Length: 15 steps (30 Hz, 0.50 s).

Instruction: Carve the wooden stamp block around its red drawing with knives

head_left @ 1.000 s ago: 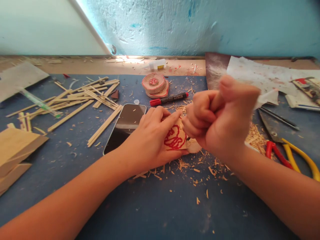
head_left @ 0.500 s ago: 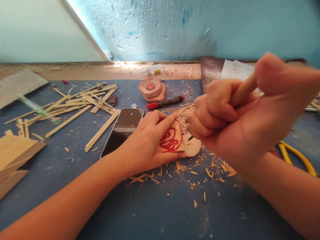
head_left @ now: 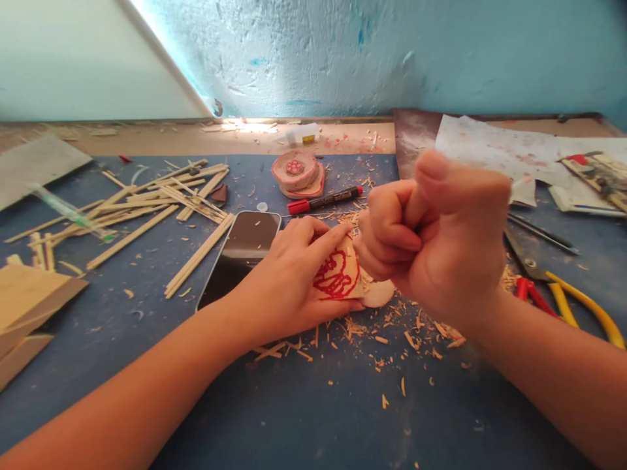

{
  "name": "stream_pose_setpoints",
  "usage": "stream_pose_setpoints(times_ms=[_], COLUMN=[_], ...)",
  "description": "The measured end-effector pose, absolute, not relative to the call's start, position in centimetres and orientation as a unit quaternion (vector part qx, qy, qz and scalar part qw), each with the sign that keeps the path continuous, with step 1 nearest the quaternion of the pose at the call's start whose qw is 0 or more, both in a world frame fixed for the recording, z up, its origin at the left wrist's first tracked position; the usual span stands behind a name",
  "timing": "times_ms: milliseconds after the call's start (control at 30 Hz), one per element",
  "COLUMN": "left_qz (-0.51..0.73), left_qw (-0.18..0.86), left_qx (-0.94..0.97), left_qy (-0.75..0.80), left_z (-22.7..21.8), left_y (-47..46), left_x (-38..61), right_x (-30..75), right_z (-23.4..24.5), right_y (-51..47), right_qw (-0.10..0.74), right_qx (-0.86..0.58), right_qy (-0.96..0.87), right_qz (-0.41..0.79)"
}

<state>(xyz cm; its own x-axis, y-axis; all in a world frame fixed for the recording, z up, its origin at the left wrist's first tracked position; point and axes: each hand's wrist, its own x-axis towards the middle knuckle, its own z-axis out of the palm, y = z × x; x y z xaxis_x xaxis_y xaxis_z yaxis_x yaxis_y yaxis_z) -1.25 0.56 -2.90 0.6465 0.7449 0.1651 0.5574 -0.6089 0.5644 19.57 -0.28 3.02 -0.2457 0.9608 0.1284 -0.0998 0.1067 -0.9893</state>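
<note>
The small wooden piece [head_left: 337,274], marked with a red drawing, lies flat near the middle of the blue table [head_left: 294,405]; the left hand [head_left: 289,281] pins it from nine o'clock, fingers curled over its top edge; the right hand [head_left: 435,241] is clenched in a tight fist just at its three o'clock, whatever it grips hidden; shavings [head_left: 392,326] lie scattered at five o'clock; a phone [head_left: 245,245] sits at nine, a red marker [head_left: 324,200] at twelve, loose sticks [head_left: 166,196] at ten, yellow-handled pliers [head_left: 563,300] at three.

Blue table [head_left: 304,418]: wood shavings [head_left: 392,326], sticks [head_left: 161,202], phone [head_left: 242,251], marker [head_left: 324,199].
</note>
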Motion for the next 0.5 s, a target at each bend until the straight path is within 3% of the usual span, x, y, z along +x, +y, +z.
stream_pose_setpoints(times_ms=[233,367,500], left_qz=[0.167,0.156,0.154], left_qw=[0.25,0.246,0.242], left_qx=[0.887,0.888,0.886], left_qy=[0.351,0.356,0.364], left_z=[-2.5,-2.5,-2.5], left_y=[0.6,0.6,0.7], left_x=[-1.6,-1.5,-1.3], right_x=[24.8,26.4,26.2], right_z=[2.0,0.5,0.4], right_y=[2.8,3.2,3.0], right_qw=[0.224,0.095,0.051], right_qx=[-0.565,-0.551,-0.549], right_qy=[-0.767,-0.812,-0.821], right_qz=[0.204,0.168,0.151])
